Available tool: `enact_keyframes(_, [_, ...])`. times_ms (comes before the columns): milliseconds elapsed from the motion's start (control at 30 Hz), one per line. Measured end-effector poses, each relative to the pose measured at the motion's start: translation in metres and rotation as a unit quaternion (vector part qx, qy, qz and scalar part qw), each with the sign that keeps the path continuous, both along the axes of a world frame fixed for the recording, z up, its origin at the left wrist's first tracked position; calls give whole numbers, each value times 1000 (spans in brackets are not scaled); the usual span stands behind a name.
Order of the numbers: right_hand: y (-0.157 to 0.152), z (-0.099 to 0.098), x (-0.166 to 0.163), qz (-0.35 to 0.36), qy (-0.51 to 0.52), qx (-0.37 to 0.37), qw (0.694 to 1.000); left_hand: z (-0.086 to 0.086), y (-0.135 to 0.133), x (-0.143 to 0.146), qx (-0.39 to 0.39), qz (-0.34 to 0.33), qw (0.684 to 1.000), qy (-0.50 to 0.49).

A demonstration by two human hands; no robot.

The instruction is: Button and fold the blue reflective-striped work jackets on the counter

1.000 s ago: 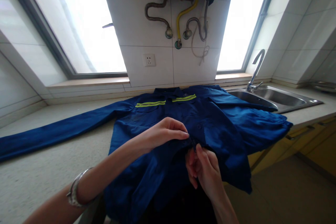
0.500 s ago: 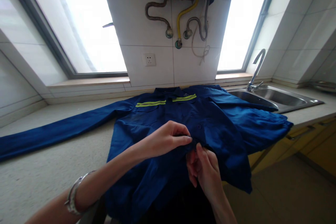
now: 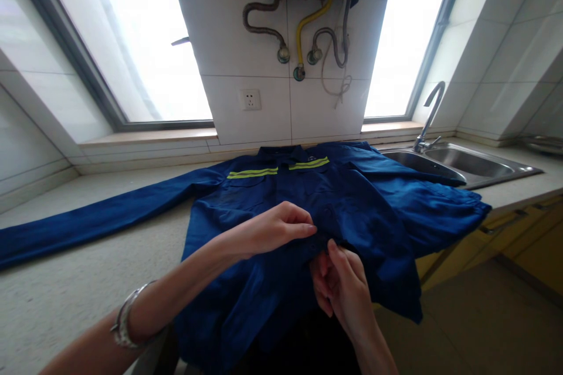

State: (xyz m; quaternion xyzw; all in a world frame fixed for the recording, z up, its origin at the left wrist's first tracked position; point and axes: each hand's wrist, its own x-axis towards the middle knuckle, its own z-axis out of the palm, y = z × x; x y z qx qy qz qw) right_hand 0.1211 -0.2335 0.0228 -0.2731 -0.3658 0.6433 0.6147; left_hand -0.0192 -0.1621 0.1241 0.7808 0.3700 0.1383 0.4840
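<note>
A blue long-sleeved work jacket [image 3: 264, 269] with yellow-green reflective stripes lies front up, its collar toward the wall. My left hand [image 3: 281, 227] is over the middle of the front opening, thumb and fingers pinched together on the cloth at the placket. Just below and to the right, my right hand [image 3: 342, 284] pinches the front edge between thumb and forefinger, with its other fingers curled beneath. A small round shape like a button shows faintly between the two hands. The cloth right at the fingertips is partly hidden.
The jacket rests on a pale speckled countertop [image 3: 132, 258] and hangs over its front edge. A steel sink [image 3: 510, 173] with a faucet [image 3: 433, 111] is at the right, above yellow cabinets [image 3: 523, 234]. Hoses and a wall socket [image 3: 250, 99] are on the tiled wall.
My left fingertips have shifted slightly left, away from my right thumb, and the cloth between the hands lies differently. My right hand has stayed almost still.
</note>
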Motion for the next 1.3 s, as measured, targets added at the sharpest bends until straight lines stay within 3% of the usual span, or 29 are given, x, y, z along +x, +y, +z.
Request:
enact_keyframes(333, [-5, 0, -7, -37, -8, -36, 999, 11, -17, 5, 92, 10, 995, 30])
enact_keyframes(533, [-6, -1, -6, -55, -3, -35, 998, 8, -8, -1, 64, -60, 996, 31])
enact_keyframes(667, [-5, 1, -5, -56, 7, -26, 998, 7, 0, -7, 37, -70, 996, 29])
enact_keyframes(1033, [-8, 3, -5, -67, -34, -19, 997, 5, 1, -2, 12, 0, 1000, -7])
enact_keyframes(1300, [-7, -2, -2, -86, -64, -31, 994, 6, -4, 0, 17, -7, 1000, -25])
